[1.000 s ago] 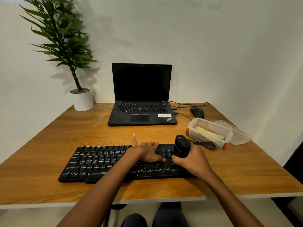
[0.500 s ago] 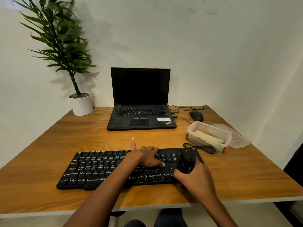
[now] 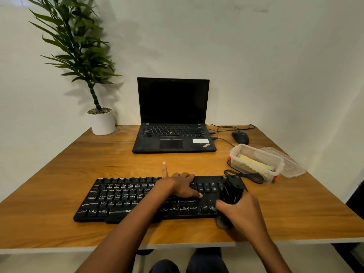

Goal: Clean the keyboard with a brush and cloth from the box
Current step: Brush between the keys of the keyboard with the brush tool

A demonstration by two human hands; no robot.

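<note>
A black keyboard (image 3: pixel 122 198) lies across the near part of the wooden desk (image 3: pixel 59 174). My left hand (image 3: pixel 180 186) rests on its right-middle keys with the fingers spread, one finger pointing away past the top edge. My right hand (image 3: pixel 241 213) grips a black brush (image 3: pixel 230 191) by its thick handle at the keyboard's right end; the bristles reach the keyboard's near right corner and look blurred. To the right stands a clear plastic box (image 3: pixel 256 162) with a yellow cloth (image 3: pixel 254 161) inside, its lid (image 3: pixel 289 164) lying beside it.
An open black laptop (image 3: pixel 173 134) stands at the back centre, with a black mouse (image 3: pixel 240 137) and cables to its right. A potted plant (image 3: pixel 101 121) is at the back left. A black cable (image 3: pixel 246 175) loops between box and keyboard. The desk's front edge is close to me.
My right hand has drawn the brush toward me, down the right end of the keyboard from the top row to the near corner. My left hand has stayed on the keys.
</note>
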